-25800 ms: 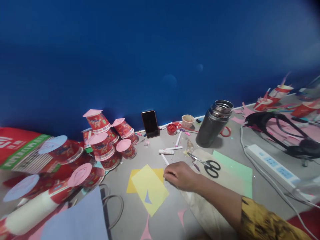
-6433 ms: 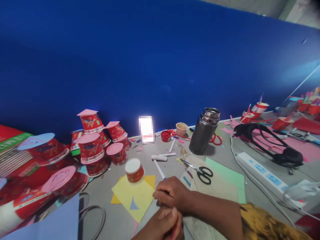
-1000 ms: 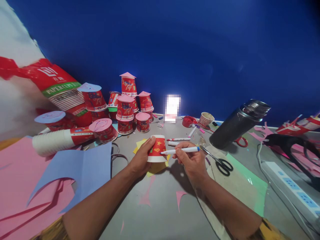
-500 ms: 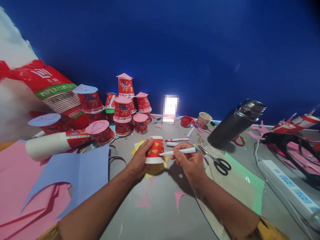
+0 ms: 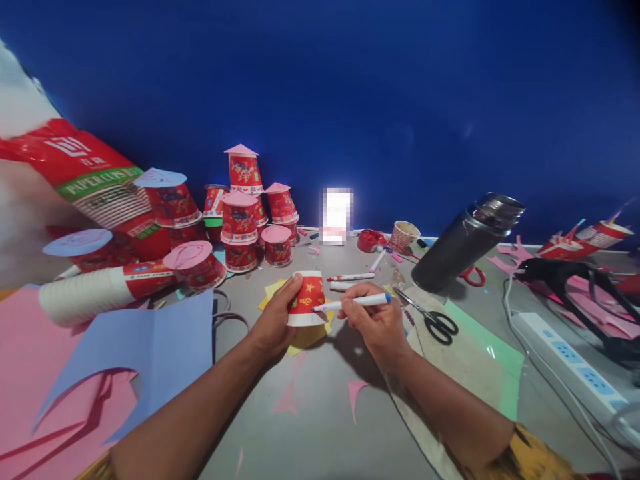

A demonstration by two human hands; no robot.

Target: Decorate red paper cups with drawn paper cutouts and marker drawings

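Note:
My left hand (image 5: pixel 274 321) is wrapped round a red paper cup (image 5: pixel 307 297) that stands upside down on a yellow paper sheet (image 5: pixel 305 335). My right hand (image 5: pixel 376 323) grips a white marker with a blue end (image 5: pixel 353 303), held nearly level. The marker's tip touches the cup's lower side, close to its white rim.
Upturned red cups with pink and blue paper lids (image 5: pixel 240 217) are piled at the back left, beside a sleeve of cups (image 5: pixel 95 293). Blue paper (image 5: pixel 150 350) lies left. Black scissors (image 5: pixel 435 321), a steel flask (image 5: pixel 463 243), loose markers (image 5: pixel 350 277) and a power strip (image 5: pixel 565 363) lie right.
Over the last second both hands, the cup and the marker hold the same pose; only the view has shifted slightly. Earlier the cup stood alone on the yellow paper.

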